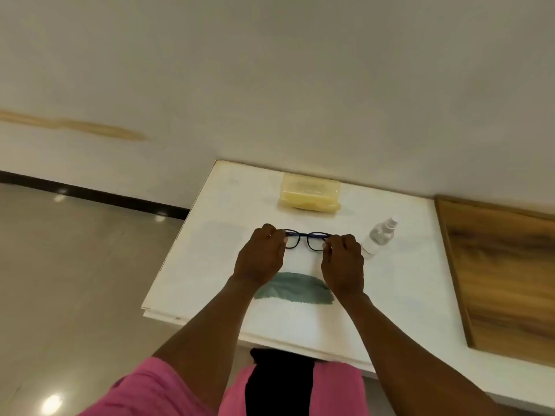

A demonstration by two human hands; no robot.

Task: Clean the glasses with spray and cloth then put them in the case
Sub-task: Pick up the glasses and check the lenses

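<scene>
Hands pinched the dark-framed glasses [307, 241] at both ends: left hand [260, 257] on one corner, right hand [343, 264] on the other, above the white worktop [210, 265]. Green cloth [295, 292] lay below the wrists. Spray bottle [379, 235] stood just right; yellow case [310, 195] sat beyond, closed.

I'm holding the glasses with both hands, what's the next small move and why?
Probably free the right hand and reach for the spray bottle just beside it: the glasses are held up, the cloth lies untouched below, the case looks shut.
</scene>
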